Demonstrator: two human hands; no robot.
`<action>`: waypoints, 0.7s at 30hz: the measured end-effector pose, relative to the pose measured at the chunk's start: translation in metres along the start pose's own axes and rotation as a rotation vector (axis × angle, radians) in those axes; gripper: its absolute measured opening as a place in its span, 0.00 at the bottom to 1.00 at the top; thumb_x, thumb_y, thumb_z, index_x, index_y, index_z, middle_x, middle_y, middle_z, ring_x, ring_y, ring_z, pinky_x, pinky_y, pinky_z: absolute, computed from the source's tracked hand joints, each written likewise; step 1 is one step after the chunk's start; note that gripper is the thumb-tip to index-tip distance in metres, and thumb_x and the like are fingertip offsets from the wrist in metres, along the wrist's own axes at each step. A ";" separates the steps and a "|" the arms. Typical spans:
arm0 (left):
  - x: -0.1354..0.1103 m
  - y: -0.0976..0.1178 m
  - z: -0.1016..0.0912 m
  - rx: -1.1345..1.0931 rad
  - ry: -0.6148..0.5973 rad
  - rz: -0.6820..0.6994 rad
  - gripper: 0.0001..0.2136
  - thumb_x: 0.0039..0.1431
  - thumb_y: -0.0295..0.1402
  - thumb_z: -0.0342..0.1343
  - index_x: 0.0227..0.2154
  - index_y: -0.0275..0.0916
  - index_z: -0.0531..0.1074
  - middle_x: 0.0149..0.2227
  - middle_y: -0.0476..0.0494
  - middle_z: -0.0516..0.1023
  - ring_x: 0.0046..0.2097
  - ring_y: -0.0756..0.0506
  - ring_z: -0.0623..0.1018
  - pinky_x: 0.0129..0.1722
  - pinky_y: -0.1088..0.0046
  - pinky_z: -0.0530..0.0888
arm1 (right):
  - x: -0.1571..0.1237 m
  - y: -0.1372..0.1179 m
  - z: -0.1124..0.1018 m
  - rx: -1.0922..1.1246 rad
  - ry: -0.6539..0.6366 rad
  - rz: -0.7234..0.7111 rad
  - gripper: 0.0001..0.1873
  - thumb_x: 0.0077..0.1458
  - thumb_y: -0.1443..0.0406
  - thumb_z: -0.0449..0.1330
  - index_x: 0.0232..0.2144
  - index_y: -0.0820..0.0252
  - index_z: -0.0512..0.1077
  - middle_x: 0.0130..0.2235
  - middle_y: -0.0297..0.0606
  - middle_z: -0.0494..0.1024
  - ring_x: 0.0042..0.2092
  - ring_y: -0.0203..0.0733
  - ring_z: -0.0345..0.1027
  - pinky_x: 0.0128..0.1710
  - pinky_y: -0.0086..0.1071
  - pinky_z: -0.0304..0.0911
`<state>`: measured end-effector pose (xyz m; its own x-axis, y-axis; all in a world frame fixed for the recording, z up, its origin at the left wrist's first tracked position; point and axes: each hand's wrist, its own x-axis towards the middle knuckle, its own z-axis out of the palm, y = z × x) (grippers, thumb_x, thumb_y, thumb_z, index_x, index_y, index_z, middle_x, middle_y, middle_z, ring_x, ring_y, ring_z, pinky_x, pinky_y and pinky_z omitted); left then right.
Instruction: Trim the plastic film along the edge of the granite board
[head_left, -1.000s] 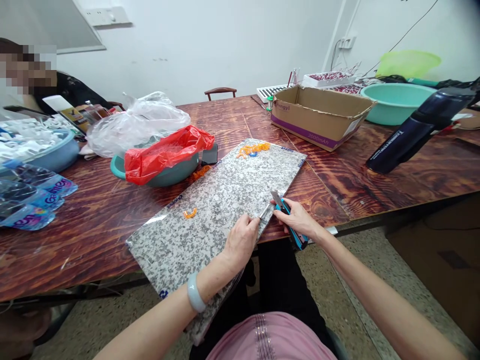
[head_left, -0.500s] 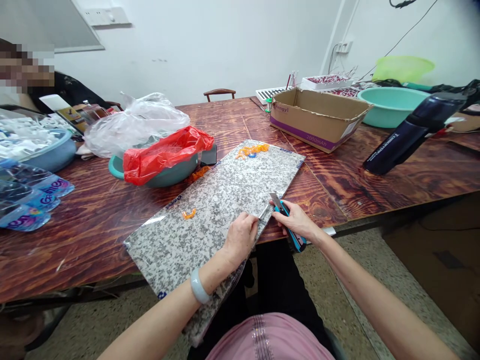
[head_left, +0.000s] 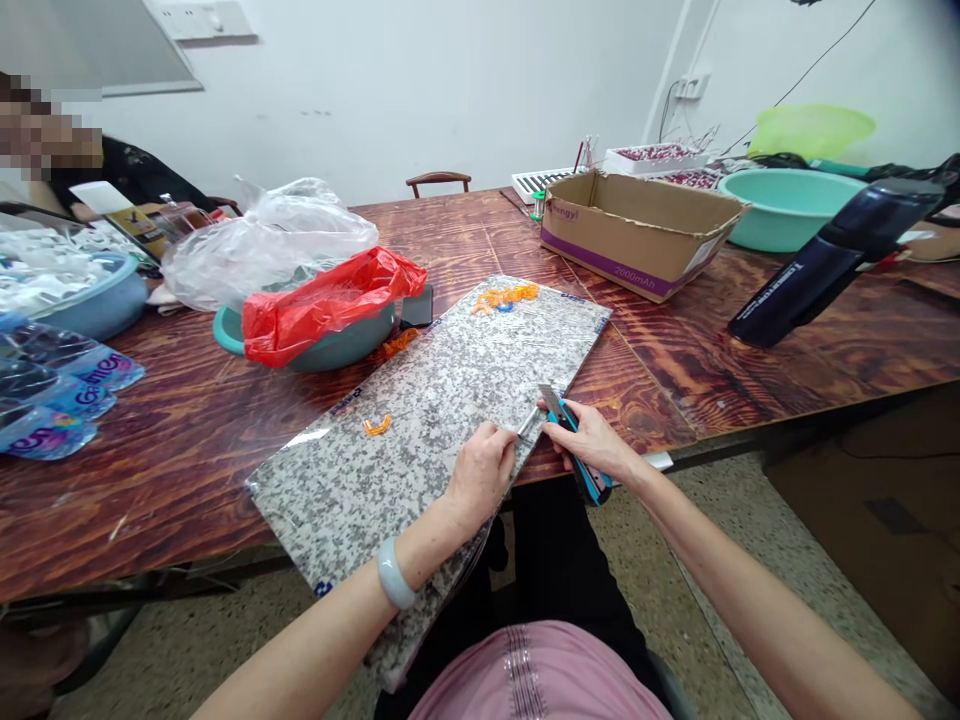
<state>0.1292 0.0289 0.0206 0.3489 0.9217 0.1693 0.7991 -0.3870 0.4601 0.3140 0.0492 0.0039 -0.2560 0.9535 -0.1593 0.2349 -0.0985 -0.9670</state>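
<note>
A speckled grey stone slab [head_left: 420, 420] lies slantwise across the table's near edge and overhangs it. My left hand [head_left: 480, 475] rests on its right edge, fingers closed in a pinch on a small silvery piece [head_left: 527, 424]. My right hand [head_left: 592, 440] sits just right of it, wrapped around a blue utility knife [head_left: 574, 440] whose blade points up and away, close to the silvery piece. A single orange bit [head_left: 377, 426] lies mid-slab. A heap of orange bits [head_left: 506, 297] lies at the slab's far end.
A teal bowl with a red bag [head_left: 322, 305] and a clear bag [head_left: 262, 240] stand left of the slab. A cardboard box [head_left: 637, 230], a green basin [head_left: 787, 205] and a dark bottle [head_left: 825, 265] are at right. Another person sits at far left.
Both hands keep their grip and place at the slab's edge; only the view has shifted slightly.
</note>
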 end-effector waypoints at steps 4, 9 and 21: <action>0.000 0.000 0.000 0.000 0.008 0.006 0.09 0.58 0.27 0.45 0.33 0.38 0.71 0.29 0.47 0.66 0.32 0.50 0.70 0.34 0.76 0.67 | 0.000 0.000 0.001 -0.006 0.007 0.003 0.23 0.53 0.60 0.54 0.51 0.58 0.61 0.20 0.27 0.67 0.17 0.32 0.62 0.15 0.23 0.59; 0.000 0.000 0.000 -0.008 0.001 -0.003 0.09 0.57 0.27 0.46 0.33 0.38 0.71 0.30 0.46 0.67 0.33 0.50 0.70 0.34 0.76 0.67 | 0.000 0.001 0.001 -0.006 -0.002 -0.007 0.22 0.53 0.60 0.54 0.51 0.57 0.61 0.20 0.27 0.67 0.16 0.32 0.62 0.14 0.23 0.59; 0.000 -0.001 0.000 -0.004 0.002 0.005 0.09 0.56 0.26 0.46 0.34 0.37 0.71 0.29 0.46 0.66 0.33 0.49 0.69 0.34 0.75 0.67 | -0.001 -0.001 0.000 -0.025 -0.002 0.002 0.23 0.53 0.60 0.54 0.52 0.59 0.61 0.21 0.27 0.67 0.16 0.32 0.61 0.15 0.23 0.58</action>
<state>0.1283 0.0293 0.0206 0.3516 0.9200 0.1731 0.7954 -0.3911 0.4630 0.3137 0.0483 0.0049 -0.2571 0.9528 -0.1614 0.2590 -0.0930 -0.9614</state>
